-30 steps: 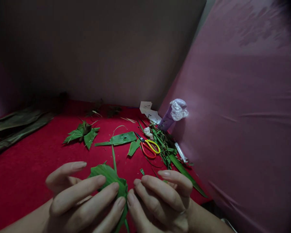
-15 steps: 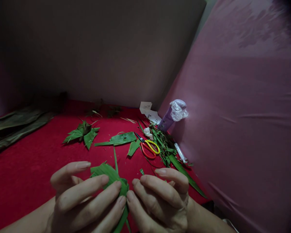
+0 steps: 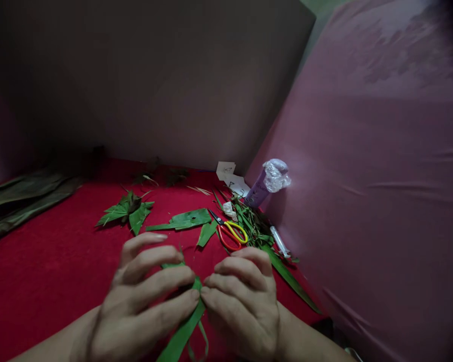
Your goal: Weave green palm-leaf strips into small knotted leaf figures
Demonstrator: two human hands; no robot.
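A folded green leaf strip is between my two hands, low in the middle of the view. My left hand is closed on it, fingertips bent over its upper part. My right hand pinches the leaf's right edge with thumb and fingertips. A long flat end of the strip runs down toward me, with a thin curled strand beside it. Most of the folded part is covered by my left fingers. Scissors with one red and one yellow handle lie just beyond my right hand.
Cut leaf pieces and a star-shaped leaf bundle lie on the red cloth. A pile of green scraps, a syringe, a purple container topped with clear plastic and white cards are at right. Dark fabric lies left.
My left hand has turned and shifted right and over the leaf, covering its broad upper part. More of the strip's lower end shows. My right hand has moved slightly left, still pinching.
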